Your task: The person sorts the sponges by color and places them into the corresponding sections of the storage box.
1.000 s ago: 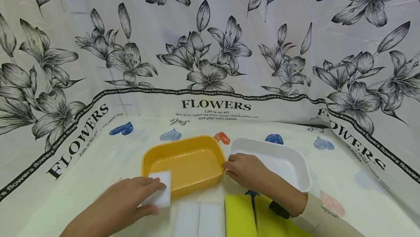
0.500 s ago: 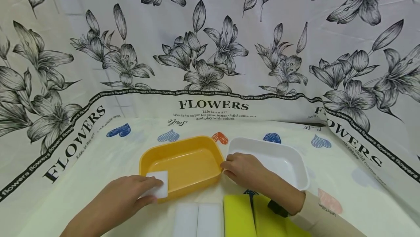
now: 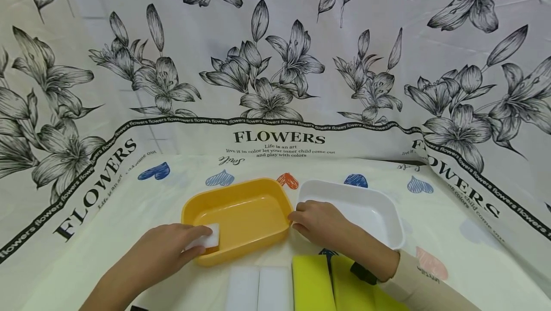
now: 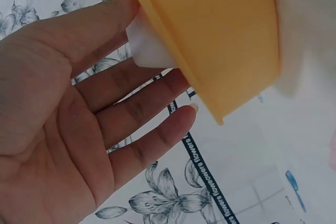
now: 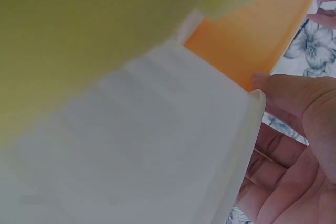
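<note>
In the head view my left hand (image 3: 165,251) pinches a white sponge block (image 3: 212,237) between thumb and fingers, at the near left corner of a yellow-orange plastic tray (image 3: 258,243). The block sits partly inside that corner, and the hand covers much of it. From the left wrist, the sponge (image 4: 149,45) shows beyond the tray's rim. My right hand (image 3: 323,225) holds the tray's right corner, where it meets a white tray (image 3: 380,227). In the right wrist view its thumb touches the orange wall (image 5: 236,40); the other fingertips are partly hidden behind the white rim.
Two white sponge blocks (image 3: 243,289) stand side by side at the near edge. Several yellow sponge blocks (image 3: 313,282) are to their right, partly under the right forearm. A flower-printed curtain (image 3: 275,62) rises behind the heart-patterned cloth (image 3: 163,201).
My left hand has lowered the white sponge from above the rim into the tray's near left corner. The right hand stays at the tray's right corner. The view has shifted slightly.
</note>
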A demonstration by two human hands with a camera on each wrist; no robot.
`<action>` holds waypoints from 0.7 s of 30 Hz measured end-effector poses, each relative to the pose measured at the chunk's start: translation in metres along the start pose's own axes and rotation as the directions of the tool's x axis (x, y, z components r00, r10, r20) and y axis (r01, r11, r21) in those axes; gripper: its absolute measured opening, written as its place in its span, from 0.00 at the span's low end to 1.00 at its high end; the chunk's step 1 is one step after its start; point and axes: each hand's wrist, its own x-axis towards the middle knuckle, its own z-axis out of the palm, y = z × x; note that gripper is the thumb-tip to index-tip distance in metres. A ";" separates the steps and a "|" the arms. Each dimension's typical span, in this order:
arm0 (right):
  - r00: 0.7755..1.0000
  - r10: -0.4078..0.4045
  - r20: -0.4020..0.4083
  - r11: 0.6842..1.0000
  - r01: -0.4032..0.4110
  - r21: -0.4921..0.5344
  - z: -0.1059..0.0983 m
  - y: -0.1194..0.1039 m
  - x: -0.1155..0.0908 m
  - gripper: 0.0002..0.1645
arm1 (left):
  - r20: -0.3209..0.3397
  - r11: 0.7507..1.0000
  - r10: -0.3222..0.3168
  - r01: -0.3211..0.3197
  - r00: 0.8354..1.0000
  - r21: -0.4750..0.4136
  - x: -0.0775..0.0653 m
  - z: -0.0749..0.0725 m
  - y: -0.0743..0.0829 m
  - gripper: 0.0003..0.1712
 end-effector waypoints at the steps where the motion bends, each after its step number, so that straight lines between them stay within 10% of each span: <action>1: 1.000 -0.001 -0.001 1.000 0.001 0.002 0.000 0.000 0.000 0.09 | 0.003 1.000 -0.005 0.005 1.000 0.003 0.001 0.001 0.000 0.16; 21: 1.000 -0.020 -0.015 1.000 0.020 0.013 -0.001 0.002 -0.001 0.10 | -0.032 0.996 -0.031 0.034 0.999 0.088 0.016 0.003 -0.002 0.14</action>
